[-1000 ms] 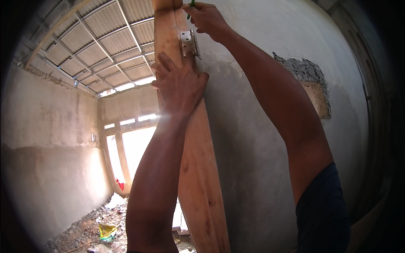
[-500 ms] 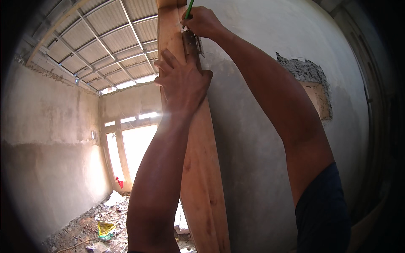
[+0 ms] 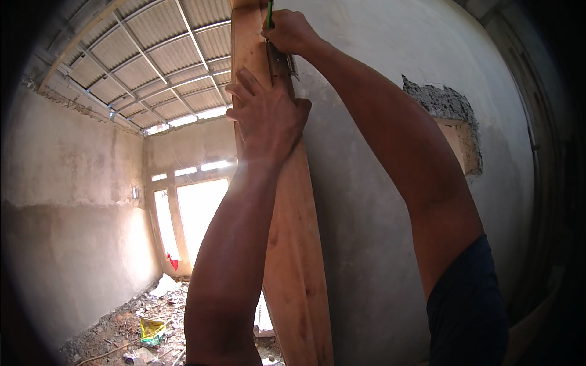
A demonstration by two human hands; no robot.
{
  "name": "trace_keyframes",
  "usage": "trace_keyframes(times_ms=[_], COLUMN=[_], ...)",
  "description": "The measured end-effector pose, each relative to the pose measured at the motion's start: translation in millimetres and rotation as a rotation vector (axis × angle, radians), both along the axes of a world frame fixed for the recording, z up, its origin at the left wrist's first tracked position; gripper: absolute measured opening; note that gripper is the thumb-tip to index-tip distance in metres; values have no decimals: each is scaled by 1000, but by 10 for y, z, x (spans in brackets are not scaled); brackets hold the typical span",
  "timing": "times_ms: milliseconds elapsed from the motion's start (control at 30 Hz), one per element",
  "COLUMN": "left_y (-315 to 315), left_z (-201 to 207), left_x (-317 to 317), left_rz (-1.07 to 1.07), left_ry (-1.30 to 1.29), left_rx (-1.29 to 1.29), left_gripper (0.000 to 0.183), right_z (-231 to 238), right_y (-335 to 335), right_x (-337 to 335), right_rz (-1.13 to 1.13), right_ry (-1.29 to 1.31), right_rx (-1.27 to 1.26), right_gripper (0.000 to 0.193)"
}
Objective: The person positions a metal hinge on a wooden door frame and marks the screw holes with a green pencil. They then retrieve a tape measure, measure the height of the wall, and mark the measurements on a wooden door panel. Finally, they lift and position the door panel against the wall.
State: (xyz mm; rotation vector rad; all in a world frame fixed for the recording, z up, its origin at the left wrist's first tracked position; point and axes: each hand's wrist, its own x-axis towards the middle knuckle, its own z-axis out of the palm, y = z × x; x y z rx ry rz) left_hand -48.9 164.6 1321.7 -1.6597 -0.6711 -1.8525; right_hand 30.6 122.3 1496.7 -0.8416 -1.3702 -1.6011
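A tall wooden door-frame post (image 3: 296,244) stands upright in front of me. Against its upper right side sits a dark metal hinge (image 3: 281,64), partly covered by my fingers. My left hand (image 3: 268,116) spans the post with fingers apart, some at the left edge, and holds the hinge against the wood. Above it, my right hand (image 3: 293,32) pinches a green pencil (image 3: 270,13), its lower end by the hinge's top. The pencil's tip is hidden by the fingers.
Behind the post on the right is a plastered wall (image 3: 360,256) with a rough-edged opening (image 3: 455,140). Rubble (image 3: 122,338) covers the floor at lower left, with a yellow-and-green bag (image 3: 152,330) on it. A bright doorway (image 3: 198,213) lies beyond.
The pencil has tipped more upright and dropped slightly with my right hand by the hinge's top. My left hand keeps its place on the post; the view has shifted slightly.
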Motion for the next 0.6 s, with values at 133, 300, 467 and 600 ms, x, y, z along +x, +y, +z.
trace_keyframes(times_ms=[133, 300, 467, 600], left_y=[17, 19, 49, 30], left_z=[-5, -6, 8, 9], left_x=[7, -2, 29, 16], left_rz=[-1, -3, 10, 24], left_ry=[-5, -1, -28, -17], left_rx=[19, 19, 40, 21], left_gripper=[75, 74, 80, 82], right_z=[-9, -39, -34, -29], right_y=[-4, -42, -48, -56], right_x=[-19, -60, -56, -74], right_rz=[16, -5, -39, -63], right_ry=[24, 26, -40, -45], right_rx=[-17, -19, 2, -10], right_gripper=[19, 17, 16, 16])
